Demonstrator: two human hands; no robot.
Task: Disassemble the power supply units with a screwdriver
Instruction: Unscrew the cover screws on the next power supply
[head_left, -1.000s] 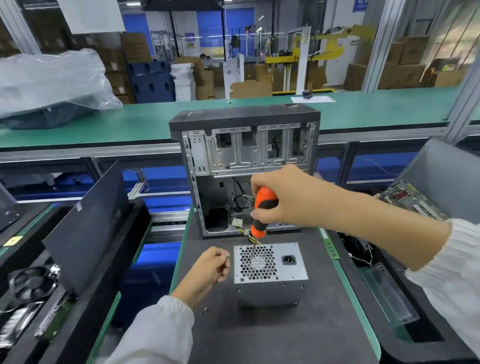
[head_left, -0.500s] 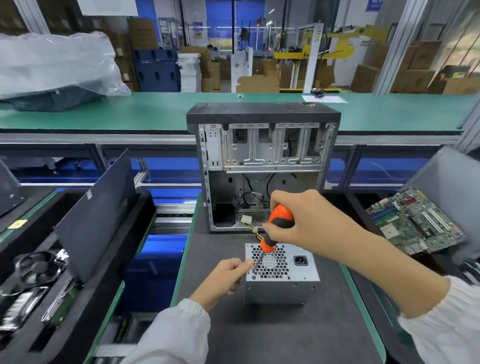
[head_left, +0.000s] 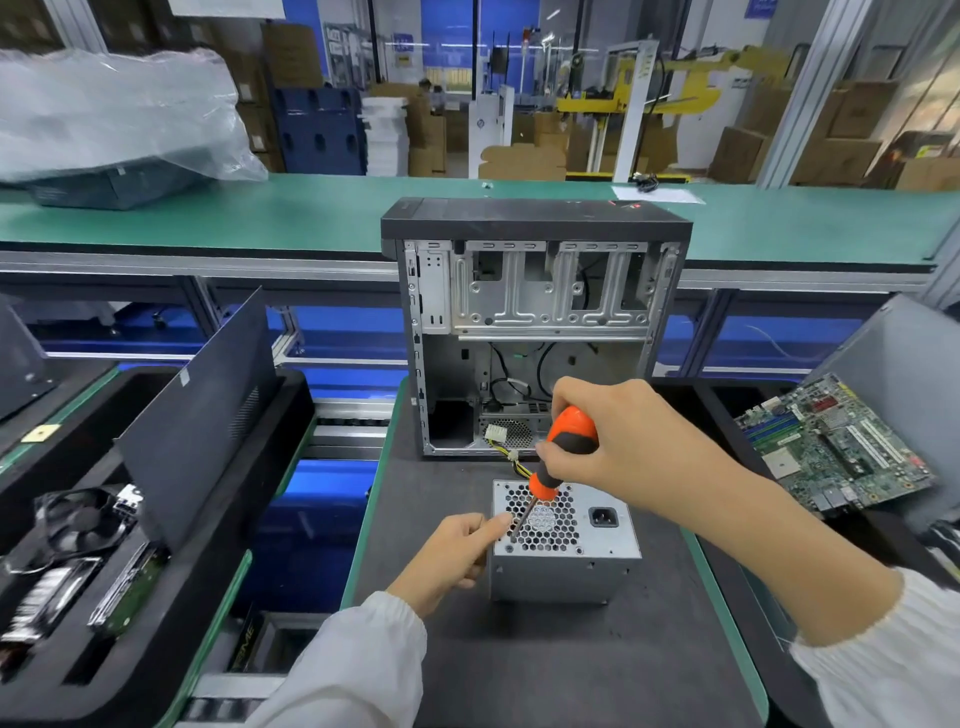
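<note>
A silver power supply unit (head_left: 597, 566) stands on the dark mat (head_left: 545, 665), its honeycomb fan grille and power socket facing up. My right hand (head_left: 618, 436) grips an orange and black screwdriver (head_left: 563, 444), tilted, with its tip on the grille's left edge. My left hand (head_left: 457, 556) is curled beside the unit's left side, thumb and fingertips touching the top left corner by the screwdriver tip. Yellow wires (head_left: 519, 465) run from the unit toward the case behind it.
An open computer case (head_left: 535, 312) stands upright just behind the unit. A motherboard (head_left: 836, 447) lies in a bin at right. At left, a black tray (head_left: 156, 597) holds a fan, drives and a leaning side panel (head_left: 202, 415). A green conveyor (head_left: 311, 213) runs behind.
My left hand has moved right from the mat to the unit's top left corner. The screwdriver tip has shifted from the grille's middle to its left edge.
</note>
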